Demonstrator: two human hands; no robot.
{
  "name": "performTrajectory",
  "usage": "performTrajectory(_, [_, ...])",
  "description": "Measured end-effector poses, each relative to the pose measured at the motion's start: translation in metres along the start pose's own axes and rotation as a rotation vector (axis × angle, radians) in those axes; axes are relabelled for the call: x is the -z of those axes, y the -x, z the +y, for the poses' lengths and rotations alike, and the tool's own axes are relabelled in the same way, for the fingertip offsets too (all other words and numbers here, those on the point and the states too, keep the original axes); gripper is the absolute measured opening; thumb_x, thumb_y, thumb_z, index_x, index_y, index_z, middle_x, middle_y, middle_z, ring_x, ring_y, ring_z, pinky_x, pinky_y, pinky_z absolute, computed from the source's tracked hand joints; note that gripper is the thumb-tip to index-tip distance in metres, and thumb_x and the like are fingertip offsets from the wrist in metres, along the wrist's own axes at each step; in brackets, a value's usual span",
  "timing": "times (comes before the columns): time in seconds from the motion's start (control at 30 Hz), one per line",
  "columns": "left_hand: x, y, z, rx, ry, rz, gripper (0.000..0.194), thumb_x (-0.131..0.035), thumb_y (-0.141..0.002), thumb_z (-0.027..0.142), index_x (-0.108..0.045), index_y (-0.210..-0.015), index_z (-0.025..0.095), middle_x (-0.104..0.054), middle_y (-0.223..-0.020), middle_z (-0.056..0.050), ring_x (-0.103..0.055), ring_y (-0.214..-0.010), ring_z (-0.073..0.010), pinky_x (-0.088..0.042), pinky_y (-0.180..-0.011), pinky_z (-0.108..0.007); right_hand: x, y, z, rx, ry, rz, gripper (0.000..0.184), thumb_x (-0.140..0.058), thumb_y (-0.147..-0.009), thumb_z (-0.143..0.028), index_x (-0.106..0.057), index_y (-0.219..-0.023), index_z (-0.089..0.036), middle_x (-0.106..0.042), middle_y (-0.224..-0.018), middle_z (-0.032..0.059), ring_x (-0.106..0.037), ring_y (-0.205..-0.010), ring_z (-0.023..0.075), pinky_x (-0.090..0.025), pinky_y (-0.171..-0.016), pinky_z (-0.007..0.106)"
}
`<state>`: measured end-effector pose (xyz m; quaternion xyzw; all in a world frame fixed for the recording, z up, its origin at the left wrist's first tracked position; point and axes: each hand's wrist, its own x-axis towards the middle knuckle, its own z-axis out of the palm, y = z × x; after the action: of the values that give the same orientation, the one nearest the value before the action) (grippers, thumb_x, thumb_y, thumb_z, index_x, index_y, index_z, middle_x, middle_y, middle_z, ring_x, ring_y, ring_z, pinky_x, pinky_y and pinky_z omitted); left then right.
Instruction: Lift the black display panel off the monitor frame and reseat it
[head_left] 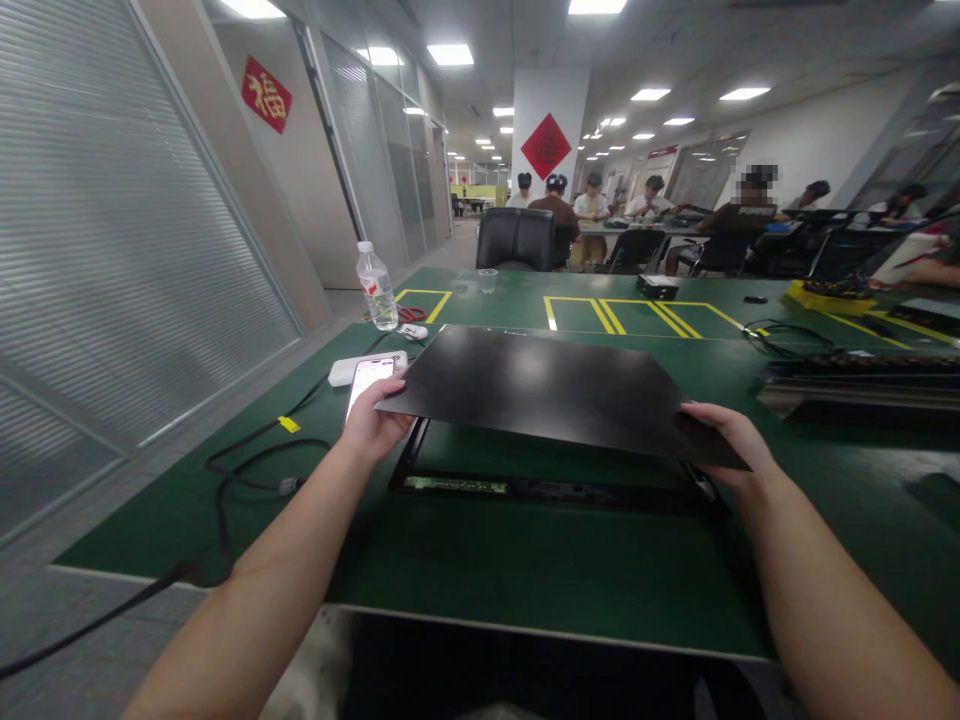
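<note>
Black panel [540, 385] | left hand [372, 424] at 9 o'clock, right hand [741, 445] at 3 | we're pinching its edges, fingers closed | even pressure likely limiting flex

- The left hand [375, 420] and right hand [739, 445] hold a dark sheet [540, 385] by its side edges.
- A black frame [585, 492] lies beneath it on the green table [540, 570].
- A phone [370, 385] leans against a white box [346, 370], near a bottle [376, 288].
</note>
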<state>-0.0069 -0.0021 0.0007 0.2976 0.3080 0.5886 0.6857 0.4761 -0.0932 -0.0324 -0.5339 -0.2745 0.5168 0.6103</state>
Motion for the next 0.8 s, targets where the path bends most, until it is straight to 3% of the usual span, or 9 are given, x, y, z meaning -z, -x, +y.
performTrajectory(0.07, [-0.002,0.001,0.001,-0.021,0.016,0.004,0.042,-0.065,-0.069,0.005,-0.082,-0.107,0.014,-0.084,-0.083,-0.004,-0.076,-0.064,-0.0157,-0.063,-0.062,-0.020,0.000,0.001,-0.002,-0.145,0.031,-0.004,0.032,-0.077,-0.070,-0.024,-0.083,-0.102,-0.025,-0.086,-0.087,0.0107,-0.085,-0.088,0.0383,-0.072,-0.076,0.049])
performTrajectory(0.13, [-0.004,0.003,0.001,-0.043,0.017,-0.001,0.041,-0.066,-0.068,0.006,-0.082,-0.105,0.014,-0.083,-0.081,-0.003,-0.075,-0.064,-0.0160,-0.063,-0.062,-0.020,0.001,0.001,-0.005,-0.187,0.040,0.006,0.037,-0.073,-0.073,-0.026,-0.084,-0.108,-0.024,-0.086,-0.089,0.0107,-0.085,-0.087,0.0372,-0.072,-0.075,0.049])
performTrajectory(0.3, [-0.006,0.005,0.002,-0.077,-0.007,0.006,0.043,-0.068,-0.066,0.007,-0.082,-0.106,0.014,-0.082,-0.080,-0.003,-0.075,-0.065,-0.0167,-0.060,-0.060,-0.020,0.006,-0.005,-0.006,-0.105,-0.034,0.051,0.040,-0.065,-0.076,-0.023,-0.081,-0.112,-0.022,-0.087,-0.100,0.0128,-0.084,-0.091,0.0311,-0.071,-0.075,0.041])
performTrajectory(0.4, [-0.006,0.005,0.001,-0.089,-0.051,0.014,0.049,-0.069,-0.065,0.009,-0.082,-0.112,0.014,-0.084,-0.085,-0.004,-0.080,-0.076,-0.0207,-0.061,-0.061,-0.021,0.008,-0.010,-0.001,-0.065,-0.061,0.108,0.038,-0.067,-0.075,-0.021,-0.077,-0.111,-0.022,-0.085,-0.097,0.0146,-0.082,-0.083,0.0270,-0.069,-0.069,0.036])
performTrajectory(0.57, [-0.003,0.004,-0.002,-0.110,-0.154,0.008,0.064,-0.070,-0.064,0.013,-0.082,-0.127,0.016,-0.087,-0.101,-0.006,-0.082,-0.098,-0.0272,-0.065,-0.072,-0.026,0.003,-0.010,0.003,-0.003,-0.025,0.194,0.043,-0.074,-0.070,-0.018,-0.069,-0.112,-0.027,-0.083,-0.094,0.0117,-0.081,-0.081,0.0277,-0.066,-0.062,0.036])
performTrajectory(0.8, [0.000,0.003,-0.005,-0.109,-0.275,-0.023,0.070,-0.075,-0.058,0.017,-0.083,-0.128,0.016,-0.086,-0.104,-0.008,-0.080,-0.097,-0.0318,-0.066,-0.076,-0.033,0.005,-0.010,0.006,0.049,0.080,0.198,0.033,-0.075,-0.068,-0.020,-0.067,-0.100,-0.027,-0.084,-0.089,0.0077,-0.079,-0.078,0.0246,-0.060,-0.061,0.031])
